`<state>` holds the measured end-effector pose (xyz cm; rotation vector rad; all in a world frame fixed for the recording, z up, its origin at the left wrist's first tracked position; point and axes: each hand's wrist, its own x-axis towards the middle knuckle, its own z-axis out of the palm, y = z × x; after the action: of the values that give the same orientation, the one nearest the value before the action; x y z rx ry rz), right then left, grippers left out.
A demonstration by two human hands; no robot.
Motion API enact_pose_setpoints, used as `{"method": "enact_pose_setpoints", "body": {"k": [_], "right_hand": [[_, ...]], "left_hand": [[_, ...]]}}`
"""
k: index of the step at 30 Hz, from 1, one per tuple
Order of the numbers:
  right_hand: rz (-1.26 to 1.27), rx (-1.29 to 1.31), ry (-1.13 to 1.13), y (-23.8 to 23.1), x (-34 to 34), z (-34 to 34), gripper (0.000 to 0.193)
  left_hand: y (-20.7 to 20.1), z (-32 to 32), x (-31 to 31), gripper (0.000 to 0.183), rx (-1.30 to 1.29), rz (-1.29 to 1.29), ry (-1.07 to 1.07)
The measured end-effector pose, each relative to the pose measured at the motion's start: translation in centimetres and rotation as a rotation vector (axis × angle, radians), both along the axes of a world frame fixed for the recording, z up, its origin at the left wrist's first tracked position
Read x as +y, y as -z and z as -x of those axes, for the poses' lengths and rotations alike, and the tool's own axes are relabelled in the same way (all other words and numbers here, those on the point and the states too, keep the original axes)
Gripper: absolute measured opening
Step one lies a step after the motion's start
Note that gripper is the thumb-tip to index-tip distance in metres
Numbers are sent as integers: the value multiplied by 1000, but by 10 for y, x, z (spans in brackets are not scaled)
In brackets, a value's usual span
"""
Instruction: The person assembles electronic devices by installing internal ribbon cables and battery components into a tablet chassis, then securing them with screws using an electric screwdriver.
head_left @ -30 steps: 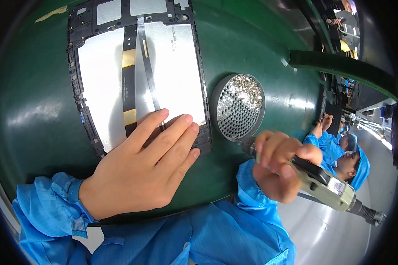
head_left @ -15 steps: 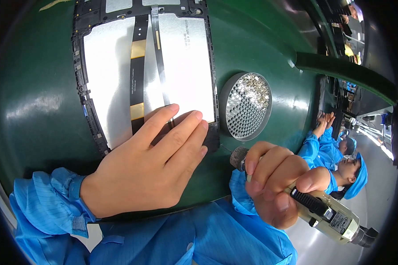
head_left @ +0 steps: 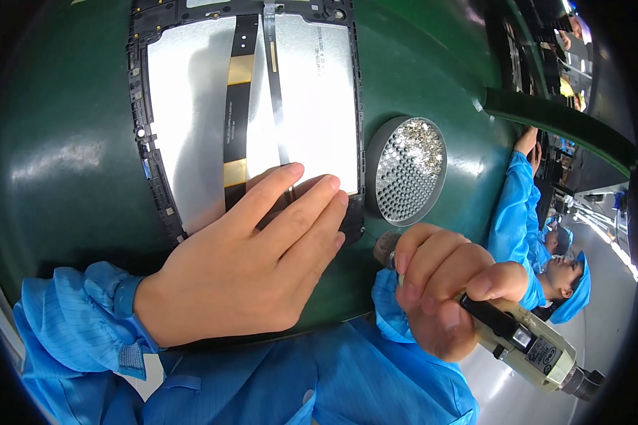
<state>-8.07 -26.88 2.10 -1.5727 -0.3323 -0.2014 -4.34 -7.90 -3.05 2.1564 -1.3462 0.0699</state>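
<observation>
A tablet shell [head_left: 319, 106] with a silvery metal back and a black frame lies on the green work table. Two ribbon cables, a wide black one [head_left: 239, 120] with gold patches and a narrow one [head_left: 274, 92], run along its length. My left hand [head_left: 241, 262] rests across the near end of the shell, fingers stretched out and covering the cables' near parts. My right hand [head_left: 446, 290] is wrapped round a beige electric screwdriver [head_left: 539, 354], thumb by its black lever. The tool's knurled nose [head_left: 385, 248] points left, beside the shell's near right corner and apart from it.
A round grey dish [head_left: 407, 170] with a perforated plate and many small metal screws stands right of the shell. A dark green bar [head_left: 560, 120] crosses beyond the table [head_left: 57, 163]. Co-workers in blue, one with an outstretched arm [head_left: 510, 205], sit at the right.
The whole scene sits slightly further right in view. My left hand stays on the shell and my right hand keeps its grip on the screwdriver. A co-worker's arm has reached further away.
</observation>
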Motion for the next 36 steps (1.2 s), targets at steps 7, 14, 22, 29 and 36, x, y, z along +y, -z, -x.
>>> {"method": "enact_pose_setpoints", "body": {"k": [7,14,22,29,36], "right_hand": [[-47,-25,9,3,-2,1,26],[-129,-83,251,8,-36,14,33],[-149,-79,279,16,-34,14,34],[-50,-54,240,19,-35,11,33],[-87,-49,230,19,-35,11,33]], "left_hand": [[-3,-3,2,21,-17,-41,41],[-6,-5,2,23,-47,-86,77],[-8,-6,1,25,-24,-130,105],[-8,-6,1,25,-24,-129,106],[-7,-6,1,25,-28,-98,98]]}}
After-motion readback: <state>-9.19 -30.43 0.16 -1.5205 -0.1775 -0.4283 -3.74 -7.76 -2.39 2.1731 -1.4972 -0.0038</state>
